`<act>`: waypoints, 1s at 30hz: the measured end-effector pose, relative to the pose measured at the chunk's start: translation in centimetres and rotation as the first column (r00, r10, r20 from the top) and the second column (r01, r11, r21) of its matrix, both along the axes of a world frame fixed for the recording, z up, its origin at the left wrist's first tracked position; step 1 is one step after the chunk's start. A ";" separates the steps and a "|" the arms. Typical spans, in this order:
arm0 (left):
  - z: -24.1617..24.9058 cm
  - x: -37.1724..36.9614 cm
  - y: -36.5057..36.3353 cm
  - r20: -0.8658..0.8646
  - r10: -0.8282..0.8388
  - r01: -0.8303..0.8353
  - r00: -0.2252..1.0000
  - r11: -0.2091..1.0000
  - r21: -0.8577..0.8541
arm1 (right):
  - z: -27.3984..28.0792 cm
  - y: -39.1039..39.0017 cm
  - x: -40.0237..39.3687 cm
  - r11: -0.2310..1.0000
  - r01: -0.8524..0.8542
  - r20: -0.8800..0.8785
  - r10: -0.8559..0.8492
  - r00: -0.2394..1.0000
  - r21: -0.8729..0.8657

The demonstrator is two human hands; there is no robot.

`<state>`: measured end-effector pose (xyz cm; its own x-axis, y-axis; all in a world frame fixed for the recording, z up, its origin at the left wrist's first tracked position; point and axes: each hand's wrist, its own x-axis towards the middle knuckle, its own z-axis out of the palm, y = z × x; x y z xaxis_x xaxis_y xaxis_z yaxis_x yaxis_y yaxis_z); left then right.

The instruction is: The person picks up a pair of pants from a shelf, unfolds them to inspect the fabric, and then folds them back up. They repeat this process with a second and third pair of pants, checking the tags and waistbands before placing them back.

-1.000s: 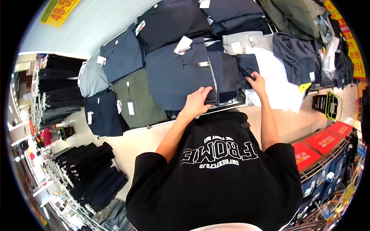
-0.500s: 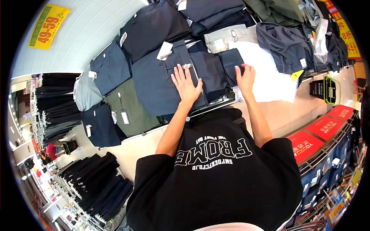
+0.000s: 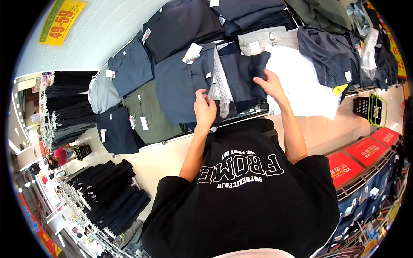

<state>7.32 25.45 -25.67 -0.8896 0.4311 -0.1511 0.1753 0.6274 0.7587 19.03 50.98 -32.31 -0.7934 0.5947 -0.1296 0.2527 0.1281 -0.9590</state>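
Dark navy trousers (image 3: 180,92) lie folded on the display, a white tag (image 3: 192,52) near the waist. The waistband edge is lifted, and a pale patterned lining (image 3: 221,88) shows inside. My left hand (image 3: 204,111) is closed on the waistband edge, fingers curled over the cloth. My right hand (image 3: 274,87) pinches the folded leg part (image 3: 245,75) at its right end, thumb towards the left and fingertips partly behind the cloth. Just right of that hand lies a white garment (image 3: 297,81).
Stacks of dark trousers (image 3: 183,28) fill the back of the display. Olive trousers (image 3: 150,109) lie at left. Clothes racks (image 3: 105,193) stand lower left, a black basket with a green rim (image 3: 370,109) at right, and red signs (image 3: 363,152) over another rack.
My left hand has gone from lying flat on the trousers to gripping their waistband, which is now lifted, baring the lining. My right hand has raised the folded leg end slightly.
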 end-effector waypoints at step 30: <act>12.9 -0.7 -1.4 -0.241 -0.218 0.228 0.946 0.974 0.015 | -0.6 -13.1 -20.4 0.957 -0.186 -0.063 0.204 0.977 0.224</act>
